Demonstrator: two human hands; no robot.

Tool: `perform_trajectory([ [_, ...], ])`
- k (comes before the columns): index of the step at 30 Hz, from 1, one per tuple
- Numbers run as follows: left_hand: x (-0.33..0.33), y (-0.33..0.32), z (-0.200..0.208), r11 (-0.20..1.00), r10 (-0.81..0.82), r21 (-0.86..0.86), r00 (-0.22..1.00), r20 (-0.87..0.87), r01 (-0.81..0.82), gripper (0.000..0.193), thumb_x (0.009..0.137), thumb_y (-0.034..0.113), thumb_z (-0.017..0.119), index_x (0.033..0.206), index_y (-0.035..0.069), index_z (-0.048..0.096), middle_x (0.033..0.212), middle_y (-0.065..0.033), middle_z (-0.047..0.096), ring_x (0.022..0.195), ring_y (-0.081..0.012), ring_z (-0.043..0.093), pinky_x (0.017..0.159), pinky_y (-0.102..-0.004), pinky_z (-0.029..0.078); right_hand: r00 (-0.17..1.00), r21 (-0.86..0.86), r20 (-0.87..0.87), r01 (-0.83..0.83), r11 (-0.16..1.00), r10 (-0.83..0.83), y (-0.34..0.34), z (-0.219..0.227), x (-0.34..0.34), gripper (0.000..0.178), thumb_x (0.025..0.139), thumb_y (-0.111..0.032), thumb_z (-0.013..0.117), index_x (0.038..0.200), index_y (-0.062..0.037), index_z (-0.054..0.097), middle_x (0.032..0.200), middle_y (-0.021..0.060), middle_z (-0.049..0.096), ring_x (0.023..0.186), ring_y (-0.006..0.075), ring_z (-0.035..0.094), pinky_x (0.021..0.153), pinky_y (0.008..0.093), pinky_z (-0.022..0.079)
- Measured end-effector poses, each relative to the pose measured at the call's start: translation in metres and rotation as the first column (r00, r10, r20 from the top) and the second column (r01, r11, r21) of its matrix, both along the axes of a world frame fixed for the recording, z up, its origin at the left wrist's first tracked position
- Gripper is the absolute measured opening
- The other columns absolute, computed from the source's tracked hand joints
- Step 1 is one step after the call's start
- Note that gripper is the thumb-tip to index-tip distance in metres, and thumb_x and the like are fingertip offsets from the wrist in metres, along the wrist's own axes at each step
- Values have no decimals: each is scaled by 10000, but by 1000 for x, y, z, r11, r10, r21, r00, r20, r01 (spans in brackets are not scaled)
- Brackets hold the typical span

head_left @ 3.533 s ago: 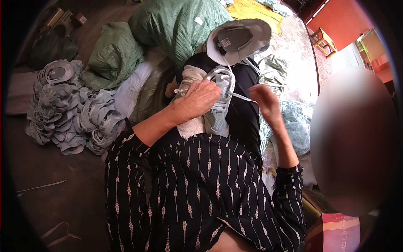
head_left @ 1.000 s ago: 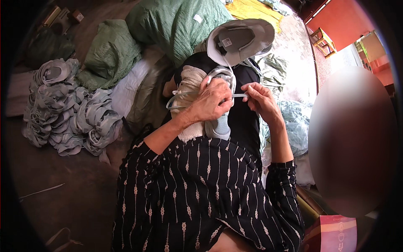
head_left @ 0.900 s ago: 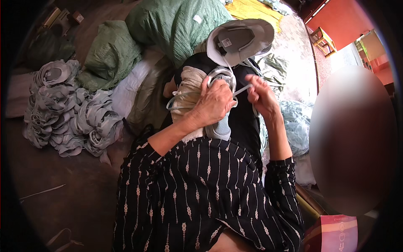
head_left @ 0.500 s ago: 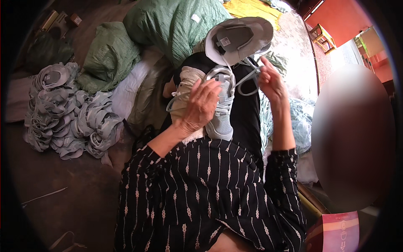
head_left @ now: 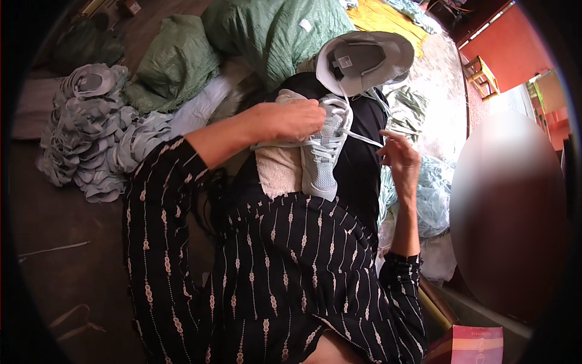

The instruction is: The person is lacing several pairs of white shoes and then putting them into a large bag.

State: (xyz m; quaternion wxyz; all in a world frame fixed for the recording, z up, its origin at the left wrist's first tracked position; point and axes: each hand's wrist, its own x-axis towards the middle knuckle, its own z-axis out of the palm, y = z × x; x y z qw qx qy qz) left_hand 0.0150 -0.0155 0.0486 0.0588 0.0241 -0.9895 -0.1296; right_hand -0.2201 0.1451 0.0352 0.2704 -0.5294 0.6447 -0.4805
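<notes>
A pale grey sneaker (head_left: 321, 162) lies on my lap, its toe toward my body, with white laces crossed over its tongue. My right hand (head_left: 400, 156) is to the right of the sneaker, its thumb and finger pinched on a shoelace (head_left: 362, 138) that runs taut from the upper eyelets. Reaching across from the left, my left hand (head_left: 298, 119) is closed against the sneaker's upper lace holes; what its fingers grip is hidden. Another lace stretch passes beneath my left wrist. Under the sneaker's left side is a cream towel (head_left: 279, 171) over my leg.
Beyond the sneaker, a grey shoe upper (head_left: 391, 57) rests opening upward. Green sacks (head_left: 276, 36) lie ahead, and a heap of grey shoe uppers (head_left: 91, 136) sits at the left. Pale blue laces in a plastic bag (head_left: 430, 197) are at the right, near a red-and-pink box (head_left: 478, 346).
My left hand has turned and closed at the upper eyelets, its elbow swinging outward. My right hand has moved down, and the loose lace loop is now a straight stretch. The view has shifted slightly.
</notes>
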Motion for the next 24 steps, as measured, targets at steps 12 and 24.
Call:
perform_trajectory([
  [12, -10, -9, -13, 904, 171, 364, 970, 175, -225, 193, 628, 210, 610, 665, 26, 654, 610, -178, 595, 593, -316, 588, 562, -417, 440, 904, 88, 373, -259, 962, 209, -24, -11, 60, 162, 928, -132, 525, 998, 5, 576, 715, 45, 617, 588, 81, 564, 563, 200, 464],
  [24, -24, 33, 6, 130, 386, 979, 917, 97, -158, 157, 827, 141, 628, 843, -16, 624, 829, -47, 569, 731, -109, 553, 685, -273, 458, 710, 99, 684, -319, 943, 168, -31, -4, 77, 177, 922, -137, 533, 986, 19, 587, 746, 67, 632, 576, 107, 582, 547, 213, 478],
])
